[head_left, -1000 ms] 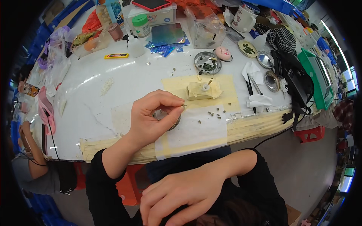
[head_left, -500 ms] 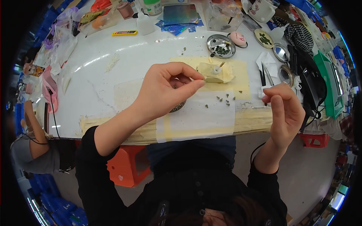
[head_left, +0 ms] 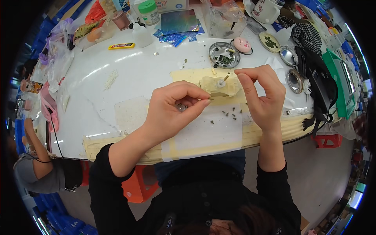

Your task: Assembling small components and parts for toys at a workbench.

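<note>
My left hand (head_left: 170, 111) is over the white sheet (head_left: 192, 141), thumb and forefinger pinched on a tiny thin piece (head_left: 211, 98) too small to name. Its fingertips are just in front of a block wrapped in yellowish tape (head_left: 213, 87), which has a small white piece (head_left: 221, 83) and a short stick (head_left: 226, 77) on top. My right hand (head_left: 266, 98) is raised by the block's right side. Its thumb and forefinger are curled close together, and anything between them is too small to make out. Several small dark bits (head_left: 226, 114) lie scattered between the hands.
Beyond the block stand a round metal dish (head_left: 213, 58) of dark green bits and a pink round case (head_left: 242, 45). Metal lids (head_left: 289, 56) and a black bag (head_left: 319, 84) sit at the right. A yellow cutter (head_left: 121, 46) and a white squeeze bottle (head_left: 142, 36) lie far left.
My right hand has moved left, from beside the tweezers to the block's right side. My left hand keeps its pinch, slightly nearer to me. The whole view has shifted a little.
</note>
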Demonstrator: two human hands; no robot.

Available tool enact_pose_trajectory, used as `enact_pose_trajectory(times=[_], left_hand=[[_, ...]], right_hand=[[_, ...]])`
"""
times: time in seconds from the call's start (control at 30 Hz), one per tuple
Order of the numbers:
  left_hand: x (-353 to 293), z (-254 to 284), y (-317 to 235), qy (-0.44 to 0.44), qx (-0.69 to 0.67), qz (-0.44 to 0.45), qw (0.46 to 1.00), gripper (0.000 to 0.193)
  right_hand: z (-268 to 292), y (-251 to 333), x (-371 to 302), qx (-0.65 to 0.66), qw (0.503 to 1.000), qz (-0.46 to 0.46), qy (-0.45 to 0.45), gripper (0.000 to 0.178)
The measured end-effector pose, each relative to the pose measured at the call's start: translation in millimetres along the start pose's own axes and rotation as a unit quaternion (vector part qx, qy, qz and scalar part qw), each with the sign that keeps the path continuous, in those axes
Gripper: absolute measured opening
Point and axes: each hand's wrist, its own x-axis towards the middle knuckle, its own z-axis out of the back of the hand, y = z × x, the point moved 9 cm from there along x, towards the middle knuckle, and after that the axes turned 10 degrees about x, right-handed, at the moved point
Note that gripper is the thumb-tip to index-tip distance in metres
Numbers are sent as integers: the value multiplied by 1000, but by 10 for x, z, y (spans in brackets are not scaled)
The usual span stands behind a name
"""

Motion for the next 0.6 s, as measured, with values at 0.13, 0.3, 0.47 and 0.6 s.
enact_pose_trajectory(times=[0.13, 0.3, 0.47, 0.6], left_hand=[[-9, 20, -11, -14, 4, -16, 1000, 14], [-2, 61, -65, -50, 14, -53, 997, 13], [-10, 81, -133, -60, 28, -83, 994, 14], [-12, 76, -171, -64, 40, -96, 993, 14]], right_hand=[[-52, -13, -20, -10, 1000, -8, 14, 7], [-134, -59, -21, -51, 997, -9, 50, 14], [-233, -46, 7, -55, 995, -18, 77, 15], [-253, -39, 6, -59, 995, -14, 84, 12]])
